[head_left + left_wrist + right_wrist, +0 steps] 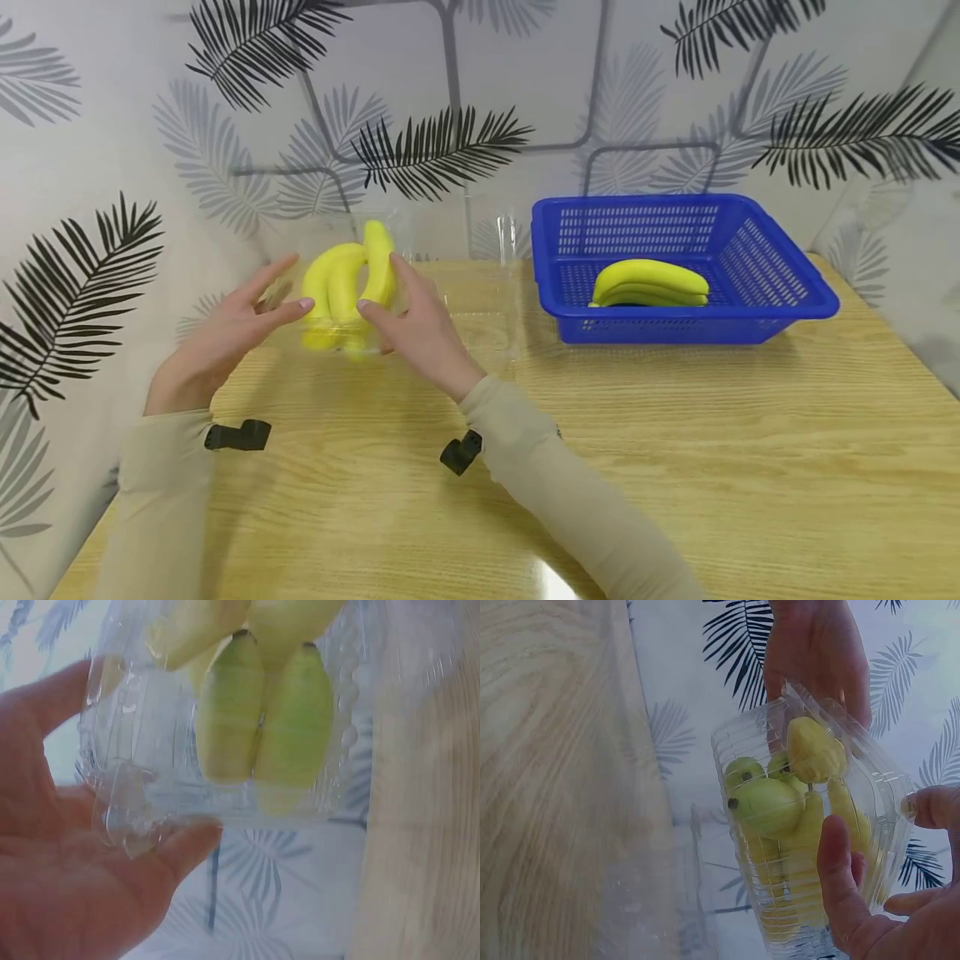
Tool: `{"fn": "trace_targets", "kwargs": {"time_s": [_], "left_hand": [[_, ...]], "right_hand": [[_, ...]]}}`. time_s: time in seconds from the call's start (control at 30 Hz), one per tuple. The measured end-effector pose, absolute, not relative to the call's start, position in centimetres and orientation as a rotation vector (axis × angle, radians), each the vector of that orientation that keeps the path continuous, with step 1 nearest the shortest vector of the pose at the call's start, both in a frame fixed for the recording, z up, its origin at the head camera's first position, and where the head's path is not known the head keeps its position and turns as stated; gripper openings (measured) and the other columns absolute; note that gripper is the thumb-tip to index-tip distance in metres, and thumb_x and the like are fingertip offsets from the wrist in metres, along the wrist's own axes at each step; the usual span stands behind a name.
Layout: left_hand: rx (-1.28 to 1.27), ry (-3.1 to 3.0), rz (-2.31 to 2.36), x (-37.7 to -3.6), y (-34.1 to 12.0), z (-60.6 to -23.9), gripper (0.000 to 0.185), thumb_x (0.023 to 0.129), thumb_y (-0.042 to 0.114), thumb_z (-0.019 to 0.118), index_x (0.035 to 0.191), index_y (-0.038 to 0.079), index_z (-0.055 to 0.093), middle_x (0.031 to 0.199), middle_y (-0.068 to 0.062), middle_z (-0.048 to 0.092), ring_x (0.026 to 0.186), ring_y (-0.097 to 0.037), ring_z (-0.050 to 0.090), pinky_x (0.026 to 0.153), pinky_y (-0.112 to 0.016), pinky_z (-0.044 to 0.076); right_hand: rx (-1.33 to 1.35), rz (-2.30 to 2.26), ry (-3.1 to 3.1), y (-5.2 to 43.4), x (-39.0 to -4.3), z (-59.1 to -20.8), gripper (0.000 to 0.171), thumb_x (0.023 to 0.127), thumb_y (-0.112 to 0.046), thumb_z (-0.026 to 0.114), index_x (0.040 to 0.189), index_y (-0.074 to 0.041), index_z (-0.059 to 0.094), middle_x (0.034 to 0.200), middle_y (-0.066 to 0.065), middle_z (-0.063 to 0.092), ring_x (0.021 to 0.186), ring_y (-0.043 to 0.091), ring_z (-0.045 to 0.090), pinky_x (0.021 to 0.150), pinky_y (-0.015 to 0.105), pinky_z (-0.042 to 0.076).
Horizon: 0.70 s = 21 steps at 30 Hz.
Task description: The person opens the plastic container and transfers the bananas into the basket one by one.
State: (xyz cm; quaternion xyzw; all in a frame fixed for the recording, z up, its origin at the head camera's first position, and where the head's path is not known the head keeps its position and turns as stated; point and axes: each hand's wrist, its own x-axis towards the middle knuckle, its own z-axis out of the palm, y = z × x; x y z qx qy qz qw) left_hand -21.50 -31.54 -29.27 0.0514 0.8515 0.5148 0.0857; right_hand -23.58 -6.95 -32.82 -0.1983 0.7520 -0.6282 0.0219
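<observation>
Both hands hold a clear plastic box (pixel 169 750), tilted up off the table at the left in the head view. Inside lie several yellow bananas (pixel 343 287) with greenish ends, one standing along the right side. On the box's left side my left hand (pixel 228 337) grips the edge, thumb at the near rim, fingers partly behind the plastic. My right hand (pixel 427 333) grips the opposite side; in the right wrist view its thumb (pixel 838 870) lies across the box and other fingers reach its rim. Plastic glare blurs the lower bananas.
A blue slotted basket (pixel 686 312) stands at the back right with a bunch of bananas (pixel 651 279) in it. Between basket and right hand is another clear plastic part (pixel 480 321); whether it joins the box I cannot tell. A patterned wall (pixel 480 75) borders the wooden table (pixel 675 467).
</observation>
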Motion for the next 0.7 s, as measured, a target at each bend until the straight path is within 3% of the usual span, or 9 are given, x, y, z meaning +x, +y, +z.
{"fn": "trace_targets", "kwargs": {"time_s": [0.1,0.23,0.33,0.37,0.43,0.47,0.57,0.7], "left_hand": [[0.182,2.530,1.576,-21.4,-29.7,-29.0,0.078,0.095,0.041,0.064,0.156,0.041,0.016,0.161,0.017,0.000,0.148,-0.018,0.008,0.117,-0.056,0.014],[0.215,2.550,1.611,-21.0,-27.4,-28.6,0.077,0.094,0.040,0.065,0.156,0.040,0.020,0.161,0.017,0.008,0.148,-0.019,0.013,0.116,-0.053,0.018],[0.209,2.582,1.613,-20.5,-25.4,-28.2,0.076,0.092,0.044,0.067,0.154,0.043,0.023,0.160,0.015,0.013,0.144,-0.022,0.024,0.113,-0.053,0.025],[0.209,2.602,1.607,-20.3,-24.8,-28.2,0.076,0.092,0.045,0.067,0.154,0.043,0.024,0.159,0.010,0.019,0.139,-0.023,0.032,0.110,-0.052,0.029],[0.228,2.668,1.588,-20.0,-23.5,-28.2,0.074,0.092,0.044,0.067,0.154,0.042,0.027,0.141,-0.006,0.041,0.114,-0.025,0.050,0.095,-0.044,0.042],[0.241,2.694,1.591,-19.9,-22.8,-28.2,0.072,0.093,0.043,0.067,0.154,0.040,0.029,0.136,-0.006,0.043,0.107,-0.022,0.049,0.090,-0.040,0.043],[0.297,2.748,1.598,-19.4,-21.1,-28.5,0.069,0.094,0.039,0.067,0.153,0.036,0.033,0.131,-0.005,0.045,0.094,-0.022,0.043,0.076,-0.034,0.038],[0.355,2.713,1.642,-18.5,-19.0,-28.5,0.067,0.094,0.037,0.066,0.153,0.033,0.034,0.156,0.005,0.024,0.107,-0.024,0.038,0.082,-0.037,0.037]], "right_hand": [[-0.581,-1.898,2.409,-5.0,-23.5,-32.1,0.077,0.093,-0.039,0.065,0.157,-0.026,0.025,0.150,0.011,0.034,0.059,0.022,0.066,0.059,0.037,0.055],[-0.590,-1.839,2.471,-2.4,-23.2,-31.1,0.074,0.092,-0.044,0.064,0.156,-0.032,0.028,0.150,0.003,0.038,0.061,0.023,0.067,0.059,0.035,0.052],[-0.617,-1.810,2.503,-0.4,-22.9,-30.4,0.070,0.092,-0.045,0.064,0.154,-0.034,0.032,0.148,-0.004,0.041,0.060,0.022,0.067,0.056,0.037,0.051],[-0.618,-1.806,2.506,0.2,-22.8,-30.2,0.069,0.092,-0.045,0.065,0.153,-0.035,0.034,0.148,-0.004,0.041,0.060,0.021,0.067,0.058,0.037,0.052],[-0.636,-1.787,2.527,1.4,-22.5,-29.9,0.067,0.092,-0.045,0.065,0.152,-0.035,0.037,0.147,-0.005,0.043,0.059,0.019,0.067,0.057,0.038,0.051],[-0.637,-1.775,2.535,2.0,-22.3,-29.8,0.066,0.092,-0.045,0.065,0.151,-0.036,0.038,0.147,-0.005,0.043,0.060,0.018,0.067,0.056,0.038,0.051],[-0.634,-1.746,2.554,3.9,-21.7,-29.5,0.063,0.091,-0.047,0.066,0.148,-0.040,0.041,0.146,-0.005,0.042,0.062,0.017,0.068,0.059,0.039,0.052],[-0.659,-1.710,2.589,6.2,-20.7,-29.1,0.062,0.091,-0.046,0.067,0.147,-0.039,0.043,0.142,-0.003,0.043,0.061,0.018,0.067,0.056,0.039,0.050]]}}
